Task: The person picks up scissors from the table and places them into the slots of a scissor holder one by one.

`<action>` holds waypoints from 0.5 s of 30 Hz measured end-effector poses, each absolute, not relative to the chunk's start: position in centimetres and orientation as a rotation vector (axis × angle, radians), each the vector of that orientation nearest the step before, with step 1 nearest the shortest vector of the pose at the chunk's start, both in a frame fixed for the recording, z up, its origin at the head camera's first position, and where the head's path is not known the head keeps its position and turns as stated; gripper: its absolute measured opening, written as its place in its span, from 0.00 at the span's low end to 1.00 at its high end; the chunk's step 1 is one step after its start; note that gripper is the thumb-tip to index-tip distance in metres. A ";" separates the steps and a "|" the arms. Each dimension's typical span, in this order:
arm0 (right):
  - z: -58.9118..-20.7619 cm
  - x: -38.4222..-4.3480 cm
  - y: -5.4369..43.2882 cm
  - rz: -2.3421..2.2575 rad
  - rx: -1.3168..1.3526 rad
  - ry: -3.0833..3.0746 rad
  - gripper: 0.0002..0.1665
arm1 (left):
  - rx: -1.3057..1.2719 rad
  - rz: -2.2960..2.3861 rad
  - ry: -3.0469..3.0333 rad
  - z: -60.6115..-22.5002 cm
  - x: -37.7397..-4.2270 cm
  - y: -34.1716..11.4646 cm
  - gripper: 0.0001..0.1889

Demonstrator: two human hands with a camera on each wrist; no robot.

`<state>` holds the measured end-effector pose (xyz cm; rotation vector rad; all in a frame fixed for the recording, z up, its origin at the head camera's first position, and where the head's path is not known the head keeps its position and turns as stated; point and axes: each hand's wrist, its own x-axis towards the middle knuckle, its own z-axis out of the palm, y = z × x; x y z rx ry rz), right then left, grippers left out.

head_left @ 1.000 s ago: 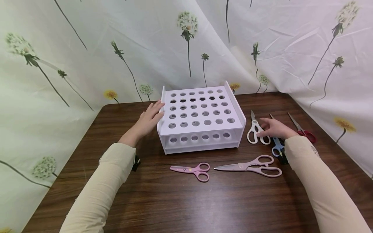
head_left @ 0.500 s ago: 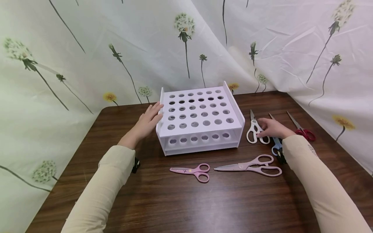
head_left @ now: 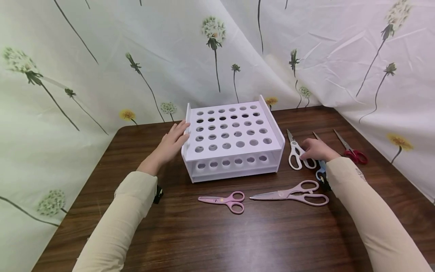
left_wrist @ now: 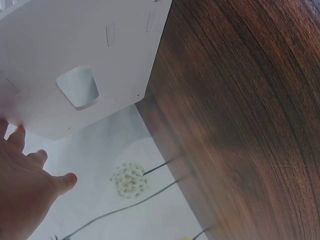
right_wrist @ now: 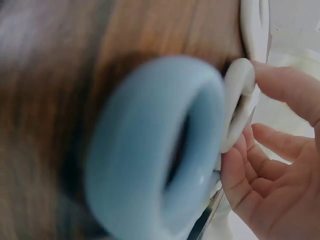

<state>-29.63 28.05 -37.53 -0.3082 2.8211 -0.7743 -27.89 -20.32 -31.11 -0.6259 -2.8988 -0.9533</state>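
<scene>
A white tiered rack [head_left: 219, 130] with rows of round holes stands on the table. My left hand [head_left: 168, 145] rests its spread fingertips at the top of the rack's left side panel; the left wrist view shows that panel [left_wrist: 117, 65] with a cut-out. To the right of the rack, my right hand [head_left: 317, 150] pinches a handle of the white-handled scissors [head_left: 295, 158] between thumb and fingers. In the right wrist view the thumb and fingertips lie on either side of the white handle loop [right_wrist: 239, 75]. A blue scissor handle [right_wrist: 155, 150] fills the foreground there.
Pink scissors [head_left: 236, 197] and larger pale pink scissors [head_left: 285, 194] lie in front of the rack. Blue-handled scissors [head_left: 321, 170] lie partly under the right hand, with red-handled scissors [head_left: 355, 155] farther right. A flower-print cloth [head_left: 163, 56] hangs behind the table [head_left: 204, 241].
The white-handled scissors have turned slightly, their tip swinging left, with my right hand at the handle. My left hand stays at the rack. The head view has shifted a little.
</scene>
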 end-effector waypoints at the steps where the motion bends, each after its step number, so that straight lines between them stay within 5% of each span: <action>1: -37.6 -29.6 28.1 -0.767 -0.302 2.822 0.33 | -0.625 -0.952 -2.900 -31.1 -27.9 -20.3 0.28; 15: -38.0 -29.4 29.7 -1.165 -0.227 2.561 0.28 | -0.627 -0.943 -2.899 -31.1 -27.8 -20.3 0.28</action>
